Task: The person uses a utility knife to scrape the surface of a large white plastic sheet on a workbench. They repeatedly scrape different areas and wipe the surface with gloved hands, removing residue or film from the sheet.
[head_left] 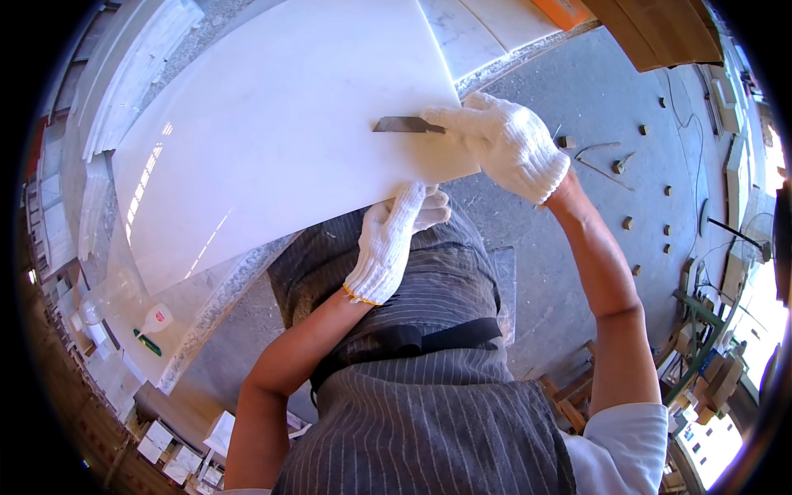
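A large glossy white stone slab (280, 107) spreads out in front of me, its near corner pointing to the right. My right hand (516, 144), in a white knitted glove, is over that corner, with thumb and fingers closed on a flat dark metal scraper blade (404, 124). The blade's slanted end points left and lies on or just above the slab; its other end is hidden in the glove. At the near edge is my left hand (392, 239), gloved too, fingers bent around the rim with the tips partly hidden.
Below the slab is a rough-edged stone worktop (214, 318), with a white bottle (157, 318) and a green-handled tool (148, 342) on it. More pale slabs (136, 78) stand at far left. A cardboard box (660, 33) is at upper right; small blocks (566, 142) dot the grey floor.
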Action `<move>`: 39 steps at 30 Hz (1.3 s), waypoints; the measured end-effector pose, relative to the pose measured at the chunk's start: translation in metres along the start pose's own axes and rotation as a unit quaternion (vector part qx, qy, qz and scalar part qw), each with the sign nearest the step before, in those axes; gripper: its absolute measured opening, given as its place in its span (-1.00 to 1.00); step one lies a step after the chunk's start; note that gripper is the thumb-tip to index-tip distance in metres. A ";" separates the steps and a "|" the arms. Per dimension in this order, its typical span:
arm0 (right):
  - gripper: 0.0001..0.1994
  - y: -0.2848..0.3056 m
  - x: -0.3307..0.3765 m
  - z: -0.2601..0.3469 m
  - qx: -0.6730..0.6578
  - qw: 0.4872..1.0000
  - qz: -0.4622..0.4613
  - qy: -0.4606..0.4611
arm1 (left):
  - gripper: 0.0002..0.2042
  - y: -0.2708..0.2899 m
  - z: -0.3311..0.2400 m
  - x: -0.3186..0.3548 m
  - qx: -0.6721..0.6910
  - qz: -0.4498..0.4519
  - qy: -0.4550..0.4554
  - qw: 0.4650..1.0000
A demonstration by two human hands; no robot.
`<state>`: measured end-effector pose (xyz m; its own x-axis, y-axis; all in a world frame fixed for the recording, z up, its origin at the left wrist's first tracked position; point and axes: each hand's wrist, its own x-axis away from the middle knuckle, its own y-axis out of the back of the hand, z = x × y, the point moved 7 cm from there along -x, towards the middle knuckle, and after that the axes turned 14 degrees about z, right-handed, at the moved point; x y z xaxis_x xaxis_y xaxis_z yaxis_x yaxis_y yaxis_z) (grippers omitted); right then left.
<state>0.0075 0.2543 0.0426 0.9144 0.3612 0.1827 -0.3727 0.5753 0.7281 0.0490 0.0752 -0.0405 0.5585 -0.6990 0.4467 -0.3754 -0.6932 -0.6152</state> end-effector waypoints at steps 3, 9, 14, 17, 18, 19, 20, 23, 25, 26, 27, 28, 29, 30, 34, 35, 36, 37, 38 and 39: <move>-0.62 0.006 -0.005 -0.003 -0.001 0.999 0.035 -0.015 | -0.56 -0.001 -0.001 0.000 -0.012 -0.009 0.009 1.000; -0.65 0.016 -0.004 -0.008 -0.089 0.995 -0.032 0.034 | -0.57 0.001 -0.001 -0.002 -0.023 0.006 -0.001 1.000; -0.63 0.009 -0.004 -0.005 -0.039 0.997 -0.063 0.023 | -0.57 0.000 -0.002 -0.001 -0.017 0.019 -0.009 1.000; -0.61 0.001 0.006 0.005 -0.001 0.999 -0.034 0.008 | -0.57 0.000 -0.001 0.000 -0.017 0.016 -0.007 1.000; -0.62 0.001 0.008 0.008 0.011 1.000 -0.019 -0.003 | -0.58 0.001 0.000 0.000 -0.009 0.017 -0.010 1.000; -0.63 0.001 0.008 0.007 -0.006 1.000 -0.003 -0.001 | -0.58 0.001 0.000 -0.001 -0.002 0.018 -0.013 1.000; -0.63 0.001 0.009 0.006 -0.025 1.000 0.011 0.001 | -0.58 0.002 0.001 -0.001 -0.006 0.017 -0.009 1.000; -0.63 0.003 0.006 -0.002 -0.020 1.000 0.001 0.019 | -0.59 0.003 0.001 -0.003 -0.014 0.003 -0.004 1.000; -0.63 0.006 0.000 -0.013 -0.023 0.999 -0.028 0.002 | -0.59 -0.001 -0.003 -0.003 -0.019 -0.018 -0.008 1.000; -0.64 0.007 -0.006 -0.017 -0.037 0.998 -0.045 -0.020 | -0.59 0.000 -0.002 -0.003 -0.020 -0.012 -0.007 1.000; -0.64 0.008 -0.009 -0.019 -0.052 0.996 -0.062 -0.042 | -0.59 0.001 -0.001 -0.003 -0.021 -0.006 -0.006 1.000; -0.66 0.009 -0.007 -0.013 -0.024 0.997 -0.055 -0.041 | -0.59 0.002 0.001 -0.003 -0.023 -0.001 -0.005 1.000; -0.66 0.008 -0.003 -0.006 -0.025 0.998 -0.060 -0.012 | -0.59 0.003 0.001 -0.003 -0.019 0.002 -0.006 1.000; -0.67 0.006 0.002 -0.001 -0.025 0.997 -0.066 0.016 | -0.59 0.004 0.001 -0.002 -0.015 0.004 -0.008 1.000; -0.68 0.008 -0.001 0.000 0.004 0.999 -0.036 0.037 | -0.57 0.005 0.002 -0.003 0.004 0.011 -0.030 0.999; -0.67 0.009 -0.004 -0.003 0.017 0.999 -0.028 0.040 | -0.57 0.003 0.001 -0.003 -0.005 0.000 -0.030 1.000; -0.67 0.010 -0.007 -0.009 0.012 0.998 -0.042 0.043 | -0.57 -0.002 -0.004 -0.003 -0.014 -0.010 -0.029 0.999; -0.67 0.009 -0.010 -0.015 0.008 0.997 -0.057 0.046 | -0.57 -0.004 -0.006 -0.003 -0.024 -0.019 -0.029 0.999; -0.67 0.011 -0.014 -0.016 0.003 0.996 -0.070 0.055 | -0.58 -0.002 -0.005 -0.002 -0.026 -0.015 -0.021 0.999; -0.66 0.009 -0.012 -0.014 0.021 0.997 -0.061 0.053 | -0.58 0.001 -0.002 -0.002 -0.027 -0.011 -0.012 0.999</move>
<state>-0.0097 0.2659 0.0377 0.9297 0.3676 0.0220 -0.2510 0.5889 0.7682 0.0461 0.0754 -0.0399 0.5841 -0.6800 0.4432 -0.4028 -0.7169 -0.5691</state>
